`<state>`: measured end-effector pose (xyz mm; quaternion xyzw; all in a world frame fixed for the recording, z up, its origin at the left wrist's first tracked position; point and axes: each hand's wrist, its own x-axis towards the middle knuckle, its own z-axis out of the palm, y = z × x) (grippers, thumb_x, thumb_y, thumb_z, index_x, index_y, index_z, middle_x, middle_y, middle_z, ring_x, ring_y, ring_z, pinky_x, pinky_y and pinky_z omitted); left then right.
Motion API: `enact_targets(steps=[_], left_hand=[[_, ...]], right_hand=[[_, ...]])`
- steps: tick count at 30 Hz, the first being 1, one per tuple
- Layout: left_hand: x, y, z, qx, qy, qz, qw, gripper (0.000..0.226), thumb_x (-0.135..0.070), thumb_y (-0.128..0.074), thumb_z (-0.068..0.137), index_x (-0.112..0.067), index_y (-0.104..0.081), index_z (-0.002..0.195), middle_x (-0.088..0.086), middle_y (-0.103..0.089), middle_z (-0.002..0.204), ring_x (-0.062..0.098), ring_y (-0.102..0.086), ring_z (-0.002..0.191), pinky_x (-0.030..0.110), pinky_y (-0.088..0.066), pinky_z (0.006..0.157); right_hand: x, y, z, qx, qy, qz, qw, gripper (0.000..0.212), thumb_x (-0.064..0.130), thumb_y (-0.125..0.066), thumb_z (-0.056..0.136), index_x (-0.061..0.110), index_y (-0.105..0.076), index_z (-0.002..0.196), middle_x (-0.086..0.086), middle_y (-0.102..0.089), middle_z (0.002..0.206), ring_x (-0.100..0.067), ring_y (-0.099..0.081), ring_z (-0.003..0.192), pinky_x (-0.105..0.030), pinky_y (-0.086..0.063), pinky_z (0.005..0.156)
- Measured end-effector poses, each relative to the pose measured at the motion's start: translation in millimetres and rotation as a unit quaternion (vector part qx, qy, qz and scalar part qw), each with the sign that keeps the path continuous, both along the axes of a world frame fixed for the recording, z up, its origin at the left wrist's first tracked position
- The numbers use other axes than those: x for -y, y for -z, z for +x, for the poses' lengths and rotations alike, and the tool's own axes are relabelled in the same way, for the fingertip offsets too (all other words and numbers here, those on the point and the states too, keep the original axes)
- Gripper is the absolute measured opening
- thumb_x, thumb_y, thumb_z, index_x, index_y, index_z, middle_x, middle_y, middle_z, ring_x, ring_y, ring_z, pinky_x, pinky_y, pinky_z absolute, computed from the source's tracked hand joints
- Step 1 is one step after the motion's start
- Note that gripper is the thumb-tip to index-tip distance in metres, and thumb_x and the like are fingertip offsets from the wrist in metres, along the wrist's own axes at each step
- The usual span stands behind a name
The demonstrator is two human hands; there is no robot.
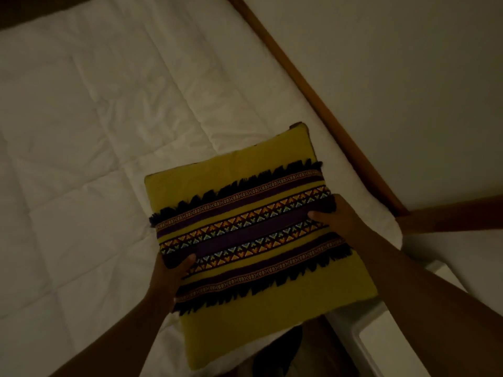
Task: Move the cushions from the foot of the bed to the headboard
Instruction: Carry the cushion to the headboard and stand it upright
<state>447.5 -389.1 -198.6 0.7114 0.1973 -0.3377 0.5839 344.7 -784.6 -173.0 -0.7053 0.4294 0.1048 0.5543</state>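
- Dim room, head view looking down at a bed (81,118) with a white quilted cover, stitched in big squares, creased.
- Wooden bed frame (307,85) runs diagonally from far centre to near right, along the right edge of the mattress; a second wooden rail (449,216) meets it at the right and goes off frame.
- Pale plain wall (408,63) fills the far right beyond the frame.
- White boxy thing (386,346) near right, below the bed corner; what it is, cannot tell.
- Dark shape (277,352) under the near edge of the cushion, too dark to identify.
- Cushion (253,240): square, mustard yellow, patterned woven bands and black fringes across the middle. Sits over the near right corner of the bed, tilted, far corner pointing to the frame. Lifted or resting on the cover, cannot tell.
- Quilt left and far of the cushion is bare.
- Left hand (171,273) grips the cushion's left edge, thumb on top over the band, fingers hidden under.
- Right hand (334,213) grips the right edge the same way, thumb on top, fingers wrapped under.
- Both hands closed on the cushion, one per side, forearms coming in from the near edge.
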Motion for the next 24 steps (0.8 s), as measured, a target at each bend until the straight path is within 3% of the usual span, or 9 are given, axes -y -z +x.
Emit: enact_targets(steps=[3,7,9,12,17,24], left_hand=[[-5.6,5.2,-18.4,-0.012,-0.048,-0.005,0.999,0.066,-0.018,-0.076,0.081,-0.030,-0.046,0.138,0.011,-0.063,0.129,0.035,-0.064,0.112,0.062,-0.055,0.083],[-9.2,17.8,-40.9,-0.048,-0.096,-0.020,0.994,0.068,-0.023,-0.075,0.080,-0.034,-0.044,0.139,0.009,-0.062,0.128,0.034,-0.063,0.112,0.057,-0.059,0.075],[-9.1,26.8,-50.5,-0.069,-0.120,-0.012,0.990,0.074,-0.028,-0.077,0.076,-0.036,-0.041,0.140,0.007,-0.061,0.129,0.034,-0.062,0.113,0.050,-0.061,0.070],[-8.5,41.6,-55.8,-0.061,-0.121,0.000,0.991,0.077,-0.029,-0.077,0.075,-0.037,-0.039,0.141,0.004,-0.058,0.132,0.030,-0.060,0.117,0.045,-0.061,0.074],[-6.9,70.6,-48.9,-0.040,-0.097,0.056,0.993,0.080,-0.025,-0.076,0.081,-0.026,-0.031,0.147,0.008,-0.049,0.140,0.034,-0.050,0.128,0.057,-0.048,0.100],[-5.7,92.1,-49.5,-0.051,-0.107,0.066,0.991,0.079,-0.020,-0.076,0.081,-0.023,-0.031,0.146,0.015,-0.050,0.140,0.038,-0.051,0.127,0.063,-0.047,0.098]], right_hand=[[0.7,1.6,28.2,-0.001,-0.045,-0.002,0.999,0.071,0.028,-0.083,0.077,0.012,-0.046,0.136,0.001,-0.056,0.121,-0.017,-0.056,0.107,-0.027,-0.049,0.084],[-1.0,11.2,60.6,-0.012,-0.078,0.012,0.997,0.065,0.024,-0.083,0.077,0.008,-0.050,0.131,-0.011,-0.059,0.127,-0.027,-0.058,0.115,-0.046,-0.048,0.101],[-3.2,19.2,73.0,-0.022,-0.091,0.006,0.996,0.062,0.026,-0.083,0.077,0.010,-0.051,0.127,-0.010,-0.060,0.125,-0.027,-0.058,0.114,-0.046,-0.049,0.100],[-5.7,35.5,79.8,-0.030,-0.104,-0.004,0.994,0.061,0.026,-0.084,0.076,0.010,-0.051,0.124,-0.011,-0.060,0.123,-0.028,-0.058,0.112,-0.047,-0.049,0.098],[-4.3,60.0,80.4,-0.041,-0.113,-0.023,0.992,0.062,0.029,-0.084,0.076,0.010,-0.048,0.124,-0.011,-0.059,0.122,-0.028,-0.059,0.111,-0.048,-0.049,0.097],[-7.3,79.7,81.1,-0.031,-0.085,-0.011,0.996,0.064,0.025,-0.083,0.077,0.015,-0.044,0.127,-0.005,-0.056,0.120,-0.023,-0.056,0.108,-0.035,-0.048,0.087]])
